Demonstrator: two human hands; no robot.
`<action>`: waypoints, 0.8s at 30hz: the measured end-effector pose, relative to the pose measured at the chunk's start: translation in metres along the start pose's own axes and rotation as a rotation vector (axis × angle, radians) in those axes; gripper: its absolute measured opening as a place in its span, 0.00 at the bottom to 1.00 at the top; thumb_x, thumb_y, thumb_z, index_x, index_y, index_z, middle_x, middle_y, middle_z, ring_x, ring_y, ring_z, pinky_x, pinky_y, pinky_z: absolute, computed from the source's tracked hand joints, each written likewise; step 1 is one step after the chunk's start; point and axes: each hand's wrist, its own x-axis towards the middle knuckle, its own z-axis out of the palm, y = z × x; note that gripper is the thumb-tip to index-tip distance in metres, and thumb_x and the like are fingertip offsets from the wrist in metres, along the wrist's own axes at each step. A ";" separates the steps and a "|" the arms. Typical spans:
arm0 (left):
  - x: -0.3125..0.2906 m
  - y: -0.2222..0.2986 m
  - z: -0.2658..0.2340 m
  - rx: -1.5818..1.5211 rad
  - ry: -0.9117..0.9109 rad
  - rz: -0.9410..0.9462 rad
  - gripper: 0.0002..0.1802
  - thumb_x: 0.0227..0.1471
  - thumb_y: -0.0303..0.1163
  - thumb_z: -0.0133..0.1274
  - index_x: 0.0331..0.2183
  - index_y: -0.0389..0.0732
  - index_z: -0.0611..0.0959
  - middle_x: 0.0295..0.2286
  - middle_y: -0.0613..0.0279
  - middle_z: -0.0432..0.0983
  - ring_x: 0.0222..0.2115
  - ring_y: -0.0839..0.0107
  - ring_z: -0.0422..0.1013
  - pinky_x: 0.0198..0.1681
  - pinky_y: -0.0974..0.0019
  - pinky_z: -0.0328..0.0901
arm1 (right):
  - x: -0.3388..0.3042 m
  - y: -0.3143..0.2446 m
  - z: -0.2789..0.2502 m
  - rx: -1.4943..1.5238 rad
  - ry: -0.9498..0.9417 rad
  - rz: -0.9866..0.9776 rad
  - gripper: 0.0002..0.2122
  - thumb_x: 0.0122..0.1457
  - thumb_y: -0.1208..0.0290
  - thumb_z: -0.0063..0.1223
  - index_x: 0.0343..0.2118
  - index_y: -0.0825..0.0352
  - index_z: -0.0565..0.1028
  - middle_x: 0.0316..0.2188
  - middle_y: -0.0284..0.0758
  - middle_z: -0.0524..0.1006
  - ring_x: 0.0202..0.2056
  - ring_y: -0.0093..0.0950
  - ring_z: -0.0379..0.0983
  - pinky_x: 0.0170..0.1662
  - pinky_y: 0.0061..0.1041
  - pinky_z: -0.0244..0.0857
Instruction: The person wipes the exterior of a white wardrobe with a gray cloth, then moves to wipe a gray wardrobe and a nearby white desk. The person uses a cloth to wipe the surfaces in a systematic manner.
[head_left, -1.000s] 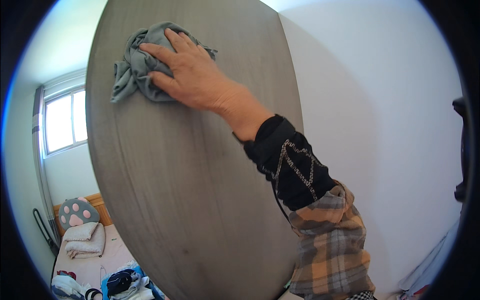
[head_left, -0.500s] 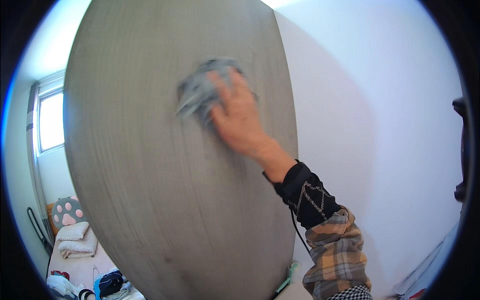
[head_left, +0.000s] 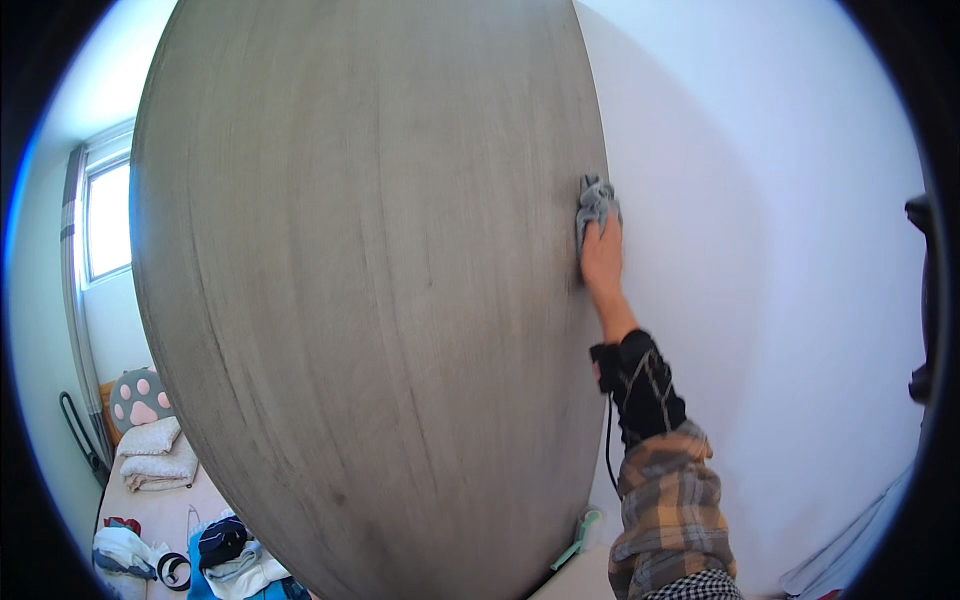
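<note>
The right hand [head_left: 603, 258] is partly closed over a crumpled grey cloth [head_left: 597, 195], its fingers pointing upward and bent onto the fabric; how tightly they grip cannot be told, since the cloth and the hand itself hide the fingertips. The cloth lies at the right edge of a tall grey-brown wood-grain panel [head_left: 380, 300], lapping over that edge in this view; whether it also touches the white wall [head_left: 760, 300] to the right is unclear. Dark streaks run down the panel (the fisheye lens bows its sides outward).

The forearm rises from the near right, in a brown-and-grey plaid sleeve [head_left: 668, 500] and a black cuff [head_left: 645, 385] with pale zigzag stitching; a thin black cable [head_left: 609, 450] hangs to the left of it. Low by the panel's right edge, left of the sleeve, is a mint-green object [head_left: 572, 545], too small to identify.

At the far left a bed [head_left: 205, 500] holds a grey paw-shaped cushion [head_left: 140, 400] with pink pads, folded pale bedding [head_left: 160, 470] just nearer, and a heap of clothes [head_left: 240, 572] nearer still; above are a bright window [head_left: 108, 218] and a curtain [head_left: 73, 220].
</note>
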 end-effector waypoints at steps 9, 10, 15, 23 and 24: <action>-0.001 -0.020 0.006 -0.102 0.034 0.044 0.54 0.57 0.59 0.55 0.66 0.28 0.54 0.63 0.38 0.55 0.62 0.46 0.56 0.65 0.49 0.52 | -0.174 -0.091 -0.039 -0.012 -0.406 -0.716 0.29 0.58 0.74 0.50 0.65 0.56 0.65 0.69 0.54 0.52 0.69 0.54 0.48 0.69 0.49 0.47; -0.002 -0.026 0.005 -0.106 0.043 0.040 0.54 0.58 0.59 0.54 0.66 0.28 0.53 0.64 0.39 0.54 0.63 0.47 0.55 0.66 0.50 0.50 | -0.161 -0.080 -0.039 0.042 -0.301 -0.619 0.29 0.59 0.74 0.49 0.66 0.58 0.64 0.69 0.54 0.51 0.69 0.53 0.48 0.69 0.47 0.47; -0.011 -0.036 -0.004 -0.124 0.026 0.001 0.56 0.59 0.60 0.52 0.67 0.27 0.50 0.65 0.41 0.51 0.65 0.52 0.53 0.67 0.55 0.48 | -0.122 0.015 -0.045 0.074 -0.164 -0.063 0.26 0.66 0.72 0.40 0.67 0.69 0.56 0.67 0.53 0.55 0.68 0.51 0.50 0.70 0.41 0.45; 0.010 -0.016 0.021 -0.045 -0.005 0.003 0.54 0.59 0.59 0.53 0.67 0.29 0.51 0.65 0.43 0.52 0.65 0.52 0.53 0.67 0.55 0.48 | -0.227 -0.031 -0.021 0.009 -0.149 -0.007 0.30 0.63 0.70 0.47 0.68 0.68 0.56 0.67 0.56 0.54 0.68 0.57 0.48 0.69 0.48 0.43; 0.013 -0.015 0.024 -0.057 0.004 0.003 0.54 0.59 0.59 0.53 0.67 0.29 0.51 0.65 0.43 0.52 0.65 0.52 0.53 0.67 0.55 0.48 | -0.244 -0.057 -0.023 0.059 -0.190 -0.152 0.32 0.60 0.69 0.50 0.68 0.65 0.58 0.68 0.56 0.53 0.68 0.58 0.48 0.69 0.52 0.42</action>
